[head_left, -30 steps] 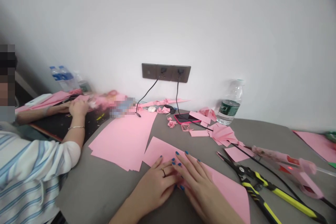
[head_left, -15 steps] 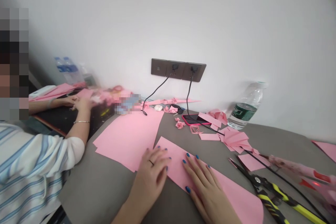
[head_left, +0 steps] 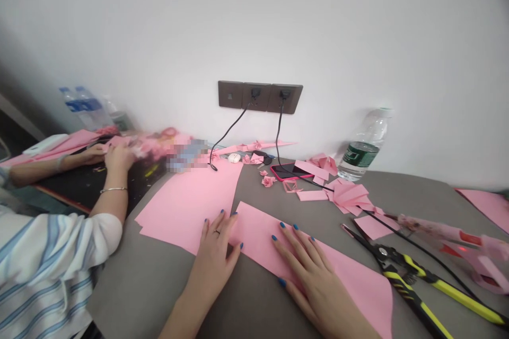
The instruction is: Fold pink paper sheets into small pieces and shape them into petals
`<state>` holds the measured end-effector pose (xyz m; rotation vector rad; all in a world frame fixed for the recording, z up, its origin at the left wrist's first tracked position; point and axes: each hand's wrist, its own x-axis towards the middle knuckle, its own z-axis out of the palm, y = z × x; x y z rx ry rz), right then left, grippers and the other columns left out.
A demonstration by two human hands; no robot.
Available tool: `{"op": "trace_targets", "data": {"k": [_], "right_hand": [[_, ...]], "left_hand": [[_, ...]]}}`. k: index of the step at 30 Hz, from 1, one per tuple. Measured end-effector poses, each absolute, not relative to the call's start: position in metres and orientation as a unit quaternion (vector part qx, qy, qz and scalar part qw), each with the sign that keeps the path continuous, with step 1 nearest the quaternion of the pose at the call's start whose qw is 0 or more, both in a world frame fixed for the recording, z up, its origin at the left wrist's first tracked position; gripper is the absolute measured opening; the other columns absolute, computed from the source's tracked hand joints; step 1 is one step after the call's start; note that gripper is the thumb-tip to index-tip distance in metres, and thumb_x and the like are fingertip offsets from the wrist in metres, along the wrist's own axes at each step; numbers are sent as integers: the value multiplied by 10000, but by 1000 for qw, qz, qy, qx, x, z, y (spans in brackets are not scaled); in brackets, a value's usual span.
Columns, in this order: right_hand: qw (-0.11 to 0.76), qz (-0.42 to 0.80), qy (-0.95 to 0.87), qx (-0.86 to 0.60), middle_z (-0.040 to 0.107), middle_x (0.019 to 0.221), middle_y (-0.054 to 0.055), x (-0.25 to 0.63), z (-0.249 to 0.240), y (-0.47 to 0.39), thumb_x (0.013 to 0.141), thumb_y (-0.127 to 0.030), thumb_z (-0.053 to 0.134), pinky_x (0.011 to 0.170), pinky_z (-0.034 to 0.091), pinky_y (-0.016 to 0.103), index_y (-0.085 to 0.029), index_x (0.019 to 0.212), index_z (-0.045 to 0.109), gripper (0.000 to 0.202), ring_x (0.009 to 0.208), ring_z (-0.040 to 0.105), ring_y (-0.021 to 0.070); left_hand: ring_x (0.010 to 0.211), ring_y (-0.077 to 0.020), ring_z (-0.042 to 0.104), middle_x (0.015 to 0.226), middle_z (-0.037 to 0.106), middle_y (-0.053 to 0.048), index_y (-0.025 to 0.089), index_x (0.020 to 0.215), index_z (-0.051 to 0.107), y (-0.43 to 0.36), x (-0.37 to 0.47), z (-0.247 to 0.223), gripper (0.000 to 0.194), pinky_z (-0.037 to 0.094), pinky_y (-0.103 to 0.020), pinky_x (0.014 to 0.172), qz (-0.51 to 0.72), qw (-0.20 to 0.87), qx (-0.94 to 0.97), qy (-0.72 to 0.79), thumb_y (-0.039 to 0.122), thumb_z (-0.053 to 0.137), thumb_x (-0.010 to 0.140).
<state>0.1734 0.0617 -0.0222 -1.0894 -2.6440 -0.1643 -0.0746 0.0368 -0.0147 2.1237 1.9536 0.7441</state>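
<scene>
A folded pink paper strip (head_left: 258,228) lies slantwise on the grey table in front of me. My right hand (head_left: 310,270) rests flat on it with fingers spread. At the strip's left end is my left hand (head_left: 217,246), fingers apart, a ring on one of them. Its thumb is at the strip's lower edge and its other fingertips reach over the larger pink sheets (head_left: 186,196) on the left. Blue polish covers the nails of both hands.
Yellow-and-black pliers (head_left: 413,275) and a pink glue gun (head_left: 457,243) lie at right. Behind are a phone (head_left: 290,170), a paper rose (head_left: 268,181), pink scraps (head_left: 350,193) and a water bottle (head_left: 361,145). A co-worker's hands (head_left: 115,156) handle pink paper at far left.
My left hand has shifted left, from the strip's surface to its left end, its fingers straighter. The right hand stays flat on the strip. The whole view has moved slightly.
</scene>
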Motion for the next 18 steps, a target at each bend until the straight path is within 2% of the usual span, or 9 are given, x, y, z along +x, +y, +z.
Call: {"op": "trace_targets", "data": {"k": [5, 12, 14, 18], "right_hand": [[152, -18, -893, -423, 260, 1582, 63, 170, -16, 58, 948, -312, 413, 1068, 357, 545, -277, 1530, 199, 621, 1425, 267, 322], [116, -19, -914, -387, 276, 1576, 63, 168, -13, 61, 935, -236, 428, 1087, 299, 572, -290, 1514, 251, 609, 1429, 267, 312], [103, -13, -921, -375, 280, 1572, 53, 168, -11, 62, 939, -222, 415, 1087, 296, 575, -291, 1518, 234, 611, 1435, 259, 300], [79, 0, -926, -368, 239, 1580, 34, 168, -7, 62, 933, -213, 421, 1076, 308, 594, -306, 1513, 246, 613, 1442, 238, 311]], "left_hand": [[1365, -274, 409, 1371, 570, -106, 227, 1340, 442, 38, -75, -14, 429, 293, -606, 1102, 238, 78, 716, 652, 147, 426, 919], [1348, -268, 431, 1429, 505, -107, 235, 1343, 475, 37, -74, -11, 432, 312, -592, 1094, 234, 53, 719, 652, 143, 439, 922], [1340, -274, 438, 1436, 498, -96, 255, 1287, 534, 36, -71, -10, 405, 310, -611, 1084, 234, 24, 723, 650, 122, 441, 916], [1313, -281, 463, 1391, 546, -72, 264, 1040, 668, 27, -63, -9, 320, 250, -647, 1092, 236, -42, 739, 630, 81, 440, 908]]}}
